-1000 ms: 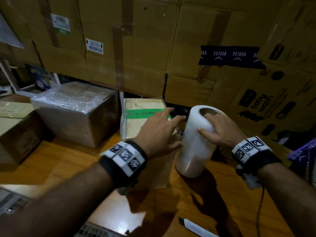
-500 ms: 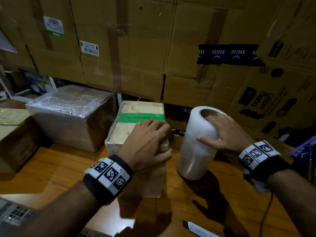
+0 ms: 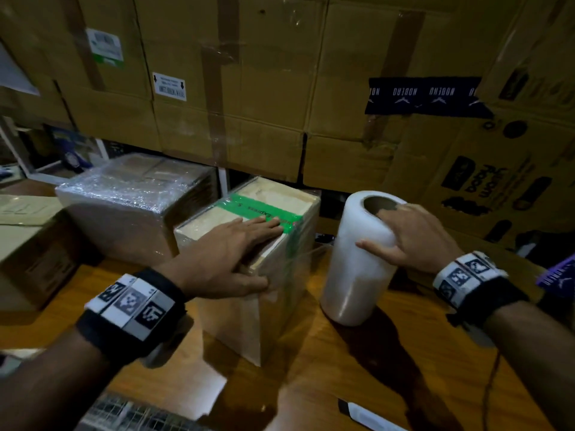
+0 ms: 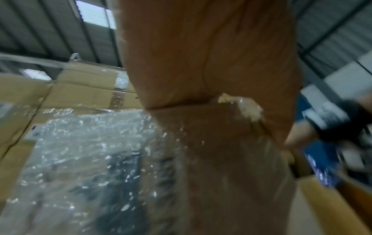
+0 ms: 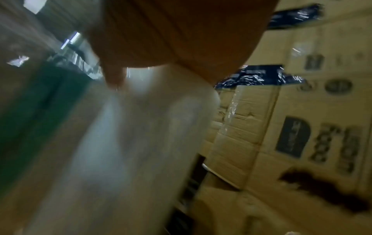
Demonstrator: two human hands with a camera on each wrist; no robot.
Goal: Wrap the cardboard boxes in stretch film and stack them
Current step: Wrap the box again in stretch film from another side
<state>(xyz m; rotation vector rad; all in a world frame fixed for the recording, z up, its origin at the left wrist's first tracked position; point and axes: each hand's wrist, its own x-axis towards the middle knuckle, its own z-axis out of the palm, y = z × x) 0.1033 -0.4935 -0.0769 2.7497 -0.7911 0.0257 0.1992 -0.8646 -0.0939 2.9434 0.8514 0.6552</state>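
Note:
A small cardboard box [image 3: 273, 293] with a green tape band stands mid-table, film partly round it. My left hand [image 3: 236, 244] lies flat on its top, fingers straight, thumb down the near side; the left wrist view shows the palm over the box [image 4: 221, 159]. To its right stands the white stretch film roll [image 3: 357, 275], upright. My right hand [image 3: 404, 234] grips its top rim, fingers in the core, thumb on the outside. A thin strand of film runs from roll to box. In the right wrist view the roll [image 5: 141, 135] is blurred. A film-wrapped box [image 3: 124, 206] sits behind left.
A wall of large cardboard cartons [image 3: 249, 88] rises right behind the table. A plain box [image 3: 28, 244] stands at the left edge. The wooden tabletop [image 3: 389, 368] stretches in front; a dark-and-white tool [image 3: 361, 415] lies near the front edge.
My left hand went from the box's right side up onto its top and flattened there. The box has turned, its corner now toward me. My right hand stays on the roll.

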